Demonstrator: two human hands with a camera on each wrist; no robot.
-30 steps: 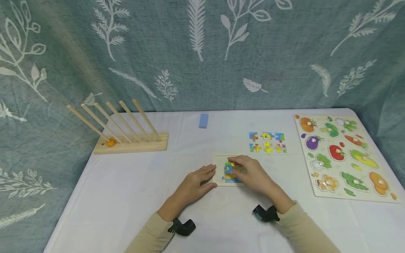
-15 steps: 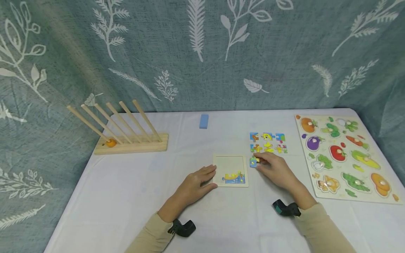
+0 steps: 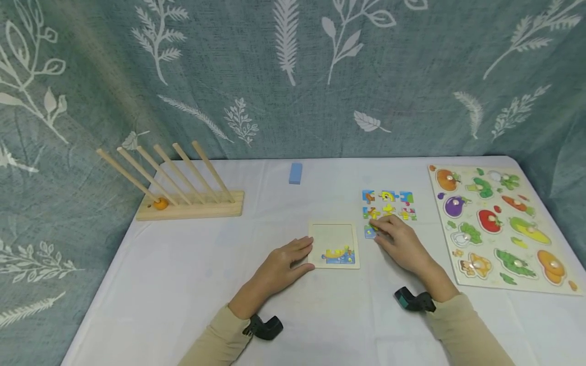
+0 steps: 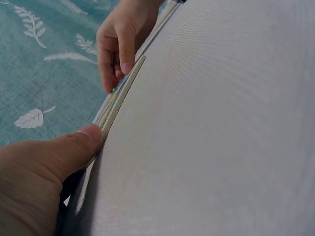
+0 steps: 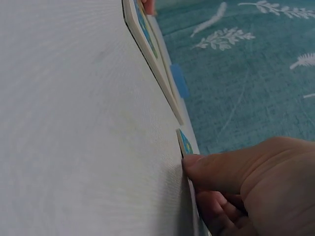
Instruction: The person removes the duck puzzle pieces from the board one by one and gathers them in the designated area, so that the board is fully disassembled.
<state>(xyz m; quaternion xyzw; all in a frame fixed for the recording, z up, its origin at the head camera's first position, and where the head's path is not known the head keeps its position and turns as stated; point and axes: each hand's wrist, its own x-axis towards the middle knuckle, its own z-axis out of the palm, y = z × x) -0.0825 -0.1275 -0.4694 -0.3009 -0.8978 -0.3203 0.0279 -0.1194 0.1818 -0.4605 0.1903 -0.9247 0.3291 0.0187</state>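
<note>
My left hand (image 3: 285, 264) rests at the left edge of a square wooden puzzle tray (image 3: 331, 224), fingers extended and thumb at the tray's lower left. In the left wrist view that thumb (image 4: 81, 142) lies along the tray's rim. Inside the tray, a strip of joined blue and yellow puzzle pieces (image 3: 340, 256) fills the lower right. With thumb and fingertips my right hand (image 3: 405, 246) pinches a blue puzzle piece (image 3: 369, 232), low at the table, just below two rows of loose pieces (image 3: 388, 197). The fingers cover part of the piece; its blue corner (image 5: 184, 142) shows in the right wrist view.
A wooden peg stand (image 3: 215, 209) with an orange bead (image 3: 160, 204) stands at the back left. Toward the back lies a blue block (image 3: 295, 174). A vegetable knob puzzle board (image 3: 494, 249) is at the right, and a green leaf-patterned curtain (image 3: 293, 117) hangs behind the table.
My right hand has lifted a puzzle piece from the tray, carried it right and brought it down below the loose pieces. My left hand has stayed at the tray.
</note>
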